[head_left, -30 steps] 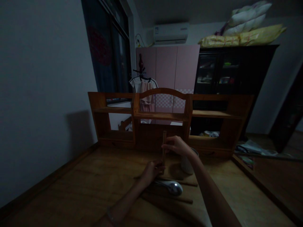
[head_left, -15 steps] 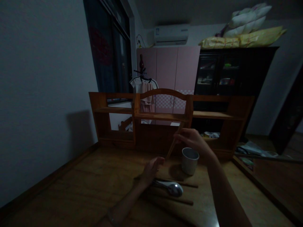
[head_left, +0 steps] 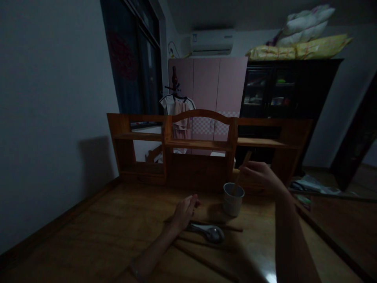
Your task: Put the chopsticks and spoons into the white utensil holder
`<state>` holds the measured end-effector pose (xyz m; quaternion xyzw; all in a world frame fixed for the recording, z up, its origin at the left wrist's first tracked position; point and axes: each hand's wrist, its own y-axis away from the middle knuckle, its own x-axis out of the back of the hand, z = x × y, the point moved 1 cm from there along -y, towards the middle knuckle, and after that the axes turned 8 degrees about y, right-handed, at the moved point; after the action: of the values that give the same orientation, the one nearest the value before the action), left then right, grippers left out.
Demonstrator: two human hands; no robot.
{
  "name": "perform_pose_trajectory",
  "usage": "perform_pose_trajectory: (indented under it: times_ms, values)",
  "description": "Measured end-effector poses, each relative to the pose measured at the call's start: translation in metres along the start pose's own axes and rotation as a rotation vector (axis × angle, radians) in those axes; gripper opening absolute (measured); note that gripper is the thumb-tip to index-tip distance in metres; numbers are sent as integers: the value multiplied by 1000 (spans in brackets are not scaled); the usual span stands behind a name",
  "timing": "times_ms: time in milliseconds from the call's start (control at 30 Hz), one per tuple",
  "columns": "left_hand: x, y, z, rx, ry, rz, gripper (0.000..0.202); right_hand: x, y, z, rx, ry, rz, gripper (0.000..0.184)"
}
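Note:
My right hand (head_left: 260, 173) pinches a wooden chopstick (head_left: 246, 160) near its upper part. The chopstick stands tilted, its lower end inside a grey metal cup (head_left: 232, 206); whether a second one lies against it I cannot tell. My left hand (head_left: 184, 212) rests low over the table with its fingers curled in, and nothing shows between them. Beside and partly under that hand lies a shiny metal spoon (head_left: 215, 234), bowl to the right. One chopstick (head_left: 232, 228) lies behind the spoon, and another chopstick (head_left: 206, 262) lies slanted in front of it.
The wooden tabletop (head_left: 118, 228) carries a low wooden shelf unit (head_left: 200, 147) along its back. A wall (head_left: 53, 118) borders the left side. Beyond stand a pink wardrobe (head_left: 206, 84) and a dark cabinet (head_left: 318, 90). The light is dim.
My right hand has moved right and brought the chopstick from near my left hand into the cup. The front chopstick on the table now lies at a steeper slant. My left hand has hardly moved.

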<state>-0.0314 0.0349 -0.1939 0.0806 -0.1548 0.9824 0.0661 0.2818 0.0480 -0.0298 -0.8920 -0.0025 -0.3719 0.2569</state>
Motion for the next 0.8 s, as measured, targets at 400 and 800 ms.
perform_pose_trajectory:
  times_ms: [400,800]
  values:
    - [-1,0,-3,-11,-32,-10,61,-29,-14,28,-6,6,-145,41]
    - [-2,0,-5,17,-30,-34,62,-32,-14,35,-19,28,-202,48]
